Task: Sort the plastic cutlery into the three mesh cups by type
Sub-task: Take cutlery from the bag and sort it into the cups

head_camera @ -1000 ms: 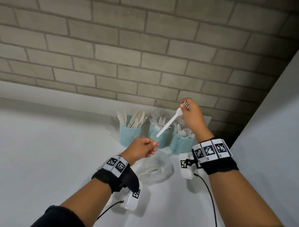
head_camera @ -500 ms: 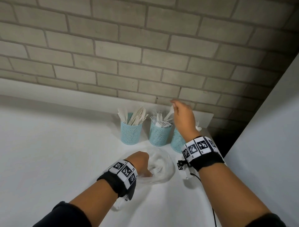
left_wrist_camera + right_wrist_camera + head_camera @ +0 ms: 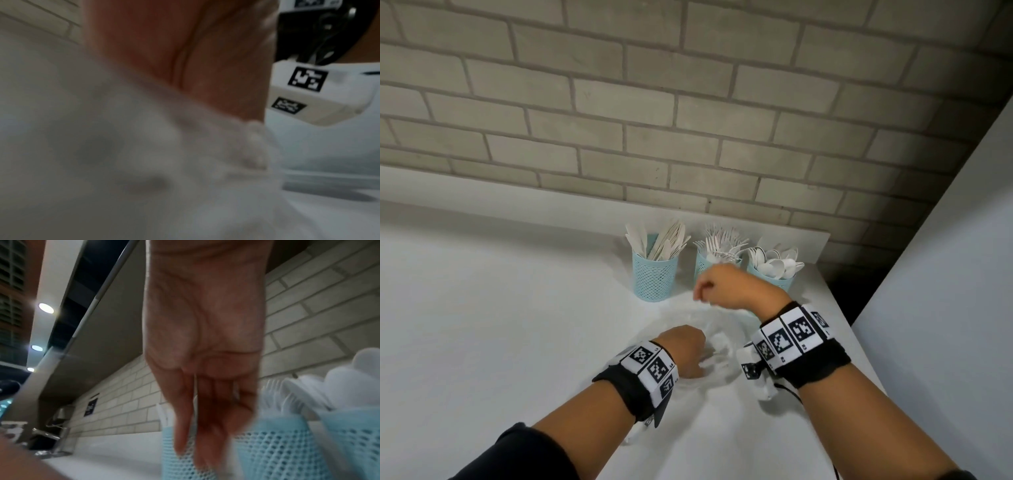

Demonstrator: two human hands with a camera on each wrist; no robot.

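Three light-blue mesh cups stand in a row by the brick wall: the knife cup (image 3: 655,274), the fork cup (image 3: 705,262) and the spoon cup (image 3: 774,277). In front of them lies a clear plastic bag (image 3: 726,325) with white cutlery (image 3: 720,344) inside. My left hand (image 3: 685,347) reaches into the bag, its fingertips hidden by the film; the left wrist view is blurred. My right hand (image 3: 700,296) hangs over the bag's far edge in front of the fork cup. In the right wrist view its fingers (image 3: 197,443) point down, pressed together on a thin pale strip of film.
The white table (image 3: 517,325) ends close behind the cups at the brick wall (image 3: 688,137). Its right edge drops off beside a pale panel (image 3: 945,308). A cable (image 3: 791,394) trails from my right wrist camera.
My right hand put the fork into the middle cup and came down to the bag's edge. My left hand went from above the bag into it.
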